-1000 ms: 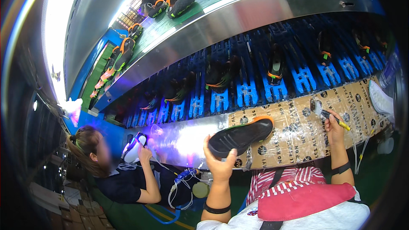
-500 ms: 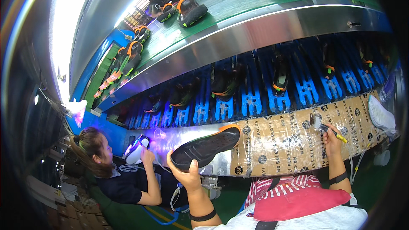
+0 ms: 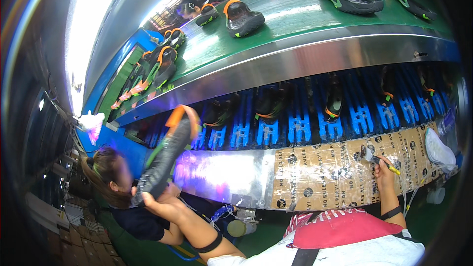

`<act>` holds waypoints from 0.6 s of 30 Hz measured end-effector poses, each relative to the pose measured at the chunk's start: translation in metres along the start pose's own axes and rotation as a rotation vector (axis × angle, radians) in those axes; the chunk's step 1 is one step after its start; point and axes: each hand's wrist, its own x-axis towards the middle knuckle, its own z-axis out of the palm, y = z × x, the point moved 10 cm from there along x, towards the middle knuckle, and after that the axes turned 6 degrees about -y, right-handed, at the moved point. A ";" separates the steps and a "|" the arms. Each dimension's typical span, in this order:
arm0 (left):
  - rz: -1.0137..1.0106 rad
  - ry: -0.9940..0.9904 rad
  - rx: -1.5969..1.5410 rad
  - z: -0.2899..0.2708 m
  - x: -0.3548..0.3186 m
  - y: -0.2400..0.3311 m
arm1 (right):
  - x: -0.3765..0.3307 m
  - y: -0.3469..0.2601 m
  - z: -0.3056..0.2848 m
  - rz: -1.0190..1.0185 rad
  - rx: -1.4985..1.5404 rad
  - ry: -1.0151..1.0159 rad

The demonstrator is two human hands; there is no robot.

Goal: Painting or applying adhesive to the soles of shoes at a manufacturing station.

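My left hand [image 3: 158, 201] grips a black shoe with an orange collar [image 3: 165, 156] by its toe end, held out to my left with the heel up. The shoe hangs over the shiny metal part of the bench [image 3: 224, 173], close to a seated person [image 3: 111, 177]. My right hand [image 3: 382, 170] holds a small brush with a yellow handle [image 3: 377, 159], its bristles resting on the cardboard-covered bench top [image 3: 335, 177].
A green conveyor belt [image 3: 290, 15] above carries several black shoes with orange and green trim [image 3: 241, 18]. Below it, blue racks [image 3: 300, 125] hold more shoes. A white cloth [image 3: 437, 150] lies at the bench's right end. The seated person works at my lower left.
My left hand has swung the shoe from the cardboard in front of me over to the left and tipped it heel-up. The right hand and brush stayed in place.
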 end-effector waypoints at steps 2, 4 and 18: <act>0.085 0.099 -0.070 0.005 0.024 0.013 | 0.001 0.003 -0.004 0.014 -0.026 0.013; 0.115 0.150 -0.081 -0.004 0.061 0.008 | 0.001 0.003 -0.002 0.020 -0.039 -0.007; -0.081 0.420 -0.059 -0.015 0.252 -0.137 | 0.007 0.005 -0.016 0.016 -0.084 0.120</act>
